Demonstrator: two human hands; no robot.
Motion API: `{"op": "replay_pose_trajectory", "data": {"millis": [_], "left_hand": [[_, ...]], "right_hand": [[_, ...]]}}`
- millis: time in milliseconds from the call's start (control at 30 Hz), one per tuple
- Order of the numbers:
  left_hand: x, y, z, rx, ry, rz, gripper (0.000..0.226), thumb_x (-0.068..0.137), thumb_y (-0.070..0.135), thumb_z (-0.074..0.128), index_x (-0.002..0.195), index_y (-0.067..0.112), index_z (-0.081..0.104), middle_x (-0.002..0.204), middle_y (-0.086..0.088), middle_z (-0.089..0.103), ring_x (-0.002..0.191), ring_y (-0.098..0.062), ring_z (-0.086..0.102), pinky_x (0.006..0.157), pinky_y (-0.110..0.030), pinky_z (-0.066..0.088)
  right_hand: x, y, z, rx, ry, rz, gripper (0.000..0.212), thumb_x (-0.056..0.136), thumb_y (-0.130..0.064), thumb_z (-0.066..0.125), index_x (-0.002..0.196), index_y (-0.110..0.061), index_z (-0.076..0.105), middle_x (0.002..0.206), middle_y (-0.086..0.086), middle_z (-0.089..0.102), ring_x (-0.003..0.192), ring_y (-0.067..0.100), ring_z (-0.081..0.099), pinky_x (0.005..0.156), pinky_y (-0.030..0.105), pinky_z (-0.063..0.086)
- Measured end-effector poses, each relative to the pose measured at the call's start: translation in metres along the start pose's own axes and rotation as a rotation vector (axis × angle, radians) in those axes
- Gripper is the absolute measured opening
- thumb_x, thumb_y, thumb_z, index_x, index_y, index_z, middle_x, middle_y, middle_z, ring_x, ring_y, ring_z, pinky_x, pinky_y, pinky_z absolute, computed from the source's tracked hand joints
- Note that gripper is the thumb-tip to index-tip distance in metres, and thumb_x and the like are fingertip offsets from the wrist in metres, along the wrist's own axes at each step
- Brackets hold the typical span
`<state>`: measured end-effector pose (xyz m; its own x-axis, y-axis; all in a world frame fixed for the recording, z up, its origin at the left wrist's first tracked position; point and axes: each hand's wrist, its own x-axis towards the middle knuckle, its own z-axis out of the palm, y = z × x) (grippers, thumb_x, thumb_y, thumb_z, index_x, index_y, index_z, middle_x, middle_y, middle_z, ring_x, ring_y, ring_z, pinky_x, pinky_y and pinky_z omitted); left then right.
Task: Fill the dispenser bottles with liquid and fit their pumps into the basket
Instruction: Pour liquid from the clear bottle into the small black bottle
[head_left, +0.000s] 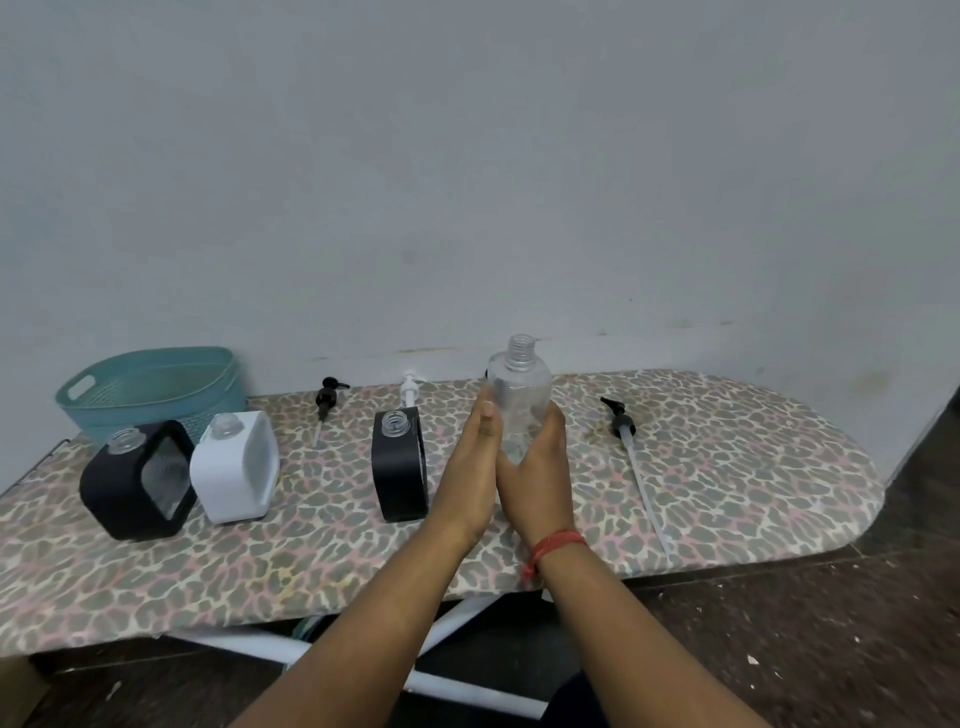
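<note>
Both hands hold a clear round bottle (521, 400) upright above the middle of the board: the left hand (470, 470) lies along its left side with the thumb up against the shoulder, and the right hand (537, 467) wraps its lower right side, fingers curled round the base. The bottle's threaded neck is open, with no pump on it. It sits over the leopard-print ironing board (727, 467) (a red thread band (553, 545) circles the right wrist).

Just left of the hands stands a black square bottle (400, 467), its neck also open. Farther left a white square bottle (234, 470) and another black bottle with a clear face (135, 480) stand side by side, touching or nearly so. Behind these two, at the far left corner, rests the teal basket (150, 389).

Three loose pumps lie on the board: a black pump (326, 402) at the far edge, a white pump (409, 389) just right of it, and a second black pump with a long tube (623, 431) to the right of the hands.
</note>
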<state>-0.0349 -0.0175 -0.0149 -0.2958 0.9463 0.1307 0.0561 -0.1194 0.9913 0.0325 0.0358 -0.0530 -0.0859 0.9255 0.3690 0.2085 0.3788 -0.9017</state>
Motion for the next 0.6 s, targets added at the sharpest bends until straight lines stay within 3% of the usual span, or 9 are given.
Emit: {"op": "replay_pose_trajectory", "data": {"millis": [67, 133, 200, 267, 333, 433, 600], "left_hand": [[-0.006, 0.009, -0.004, 0.032, -0.013, 0.025, 0.074, 0.091, 0.075, 0.027, 0.156, 0.04, 0.026, 0.162, 0.015, 0.029, 0.147, -0.002, 0.027, 0.124, -0.038, 0.021], [-0.011, 0.021, -0.009, 0.065, -0.022, 0.058, 0.075, 0.09, 0.075, 0.026, 0.157, 0.041, 0.024, 0.161, 0.019, 0.028, 0.141, 0.009, 0.029, 0.119, -0.021, 0.024], [-0.016, 0.032, -0.017, 0.108, -0.033, 0.108, 0.073, 0.092, 0.072, 0.028, 0.157, 0.04, 0.024, 0.152, 0.029, 0.035, 0.124, 0.028, 0.033, 0.098, 0.001, 0.029], [-0.02, 0.044, -0.026, 0.161, -0.042, 0.14, 0.072, 0.093, 0.07, 0.032, 0.157, 0.04, 0.024, 0.143, 0.035, 0.036, 0.114, 0.034, 0.036, 0.085, 0.007, 0.03], [-0.025, 0.056, -0.04, 0.223, -0.009, 0.149, 0.073, 0.091, 0.071, 0.038, 0.156, 0.045, 0.021, 0.153, 0.026, 0.03, 0.13, 0.019, 0.035, 0.097, -0.001, 0.028], [-0.027, 0.063, -0.068, 0.323, 0.107, 0.168, 0.067, 0.096, 0.062, 0.048, 0.155, 0.048, 0.019, 0.164, 0.014, 0.022, 0.148, -0.006, 0.024, 0.117, -0.031, 0.024], [-0.029, 0.046, -0.112, 0.456, 0.211, 0.106, 0.076, 0.096, 0.055, 0.055, 0.158, 0.04, 0.015, 0.167, 0.013, 0.013, 0.152, -0.011, 0.016, 0.119, -0.036, 0.018]], "right_hand": [[0.0, -0.012, -0.001, 0.02, 0.03, -0.015, 0.066, 0.083, -0.054, 0.069, 0.136, -0.028, 0.038, 0.127, -0.006, 0.054, 0.11, 0.011, 0.06, 0.086, 0.033, 0.057], [0.0, -0.027, -0.004, 0.03, 0.051, -0.04, 0.059, 0.081, -0.059, 0.067, 0.127, -0.033, 0.04, 0.119, -0.008, 0.056, 0.103, 0.008, 0.062, 0.078, 0.029, 0.057], [0.001, -0.043, -0.007, 0.023, 0.066, -0.08, 0.055, 0.081, -0.061, 0.065, 0.123, -0.034, 0.04, 0.115, -0.008, 0.057, 0.099, 0.008, 0.062, 0.073, 0.026, 0.055], [0.004, -0.056, -0.01, 0.002, 0.059, -0.123, 0.06, 0.081, -0.062, 0.062, 0.128, -0.03, 0.04, 0.118, -0.008, 0.055, 0.099, 0.008, 0.06, 0.073, 0.023, 0.051], [0.008, -0.067, -0.011, -0.036, 0.044, -0.165, 0.063, 0.084, -0.055, 0.065, 0.134, -0.027, 0.038, 0.123, -0.008, 0.052, 0.101, 0.009, 0.057, 0.073, 0.02, 0.047], [0.012, -0.073, -0.012, -0.145, 0.032, -0.23, 0.063, 0.088, -0.032, 0.07, 0.14, -0.024, 0.036, 0.131, -0.003, 0.05, 0.107, 0.014, 0.055, 0.081, 0.034, 0.054], [0.008, -0.065, -0.008, -0.364, -0.045, -0.281, 0.072, 0.087, -0.017, 0.068, 0.149, -0.023, 0.032, 0.14, 0.003, 0.047, 0.123, 0.024, 0.05, 0.098, 0.044, 0.05]]}}
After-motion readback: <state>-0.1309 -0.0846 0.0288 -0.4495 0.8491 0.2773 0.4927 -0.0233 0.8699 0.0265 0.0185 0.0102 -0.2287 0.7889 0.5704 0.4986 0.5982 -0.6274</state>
